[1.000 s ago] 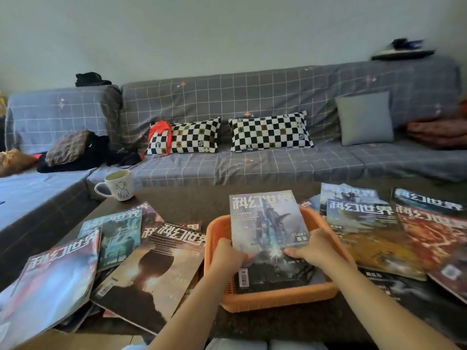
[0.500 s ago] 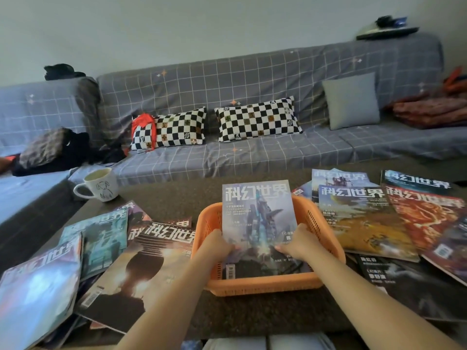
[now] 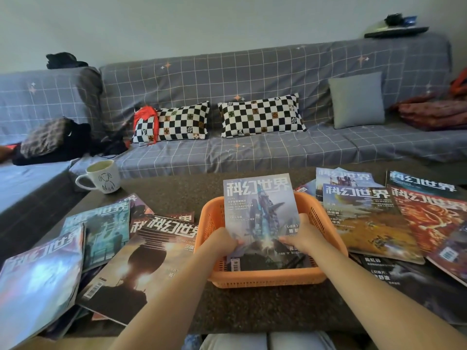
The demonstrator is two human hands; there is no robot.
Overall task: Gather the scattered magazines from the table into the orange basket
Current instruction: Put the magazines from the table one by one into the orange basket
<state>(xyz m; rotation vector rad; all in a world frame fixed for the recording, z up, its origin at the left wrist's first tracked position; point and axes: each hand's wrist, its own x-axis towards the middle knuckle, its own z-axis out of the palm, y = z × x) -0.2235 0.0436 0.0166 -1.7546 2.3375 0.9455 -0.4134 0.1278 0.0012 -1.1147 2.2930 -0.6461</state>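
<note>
Two hands point(image 3: 222, 245) point(image 3: 302, 239); one magazine point(image 3: 260, 210); one basket point(image 3: 265, 277)

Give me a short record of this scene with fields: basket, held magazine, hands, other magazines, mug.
basket: orange basket on the table, near its front middle
held magazine: blue magazine tilted in the basket, top edge leaning over the far rim
hands: left hand and right hand each hold the magazine's lower part
other magazines: left pile and right pile still on the table
mug: white mug at the table's far left
</note>
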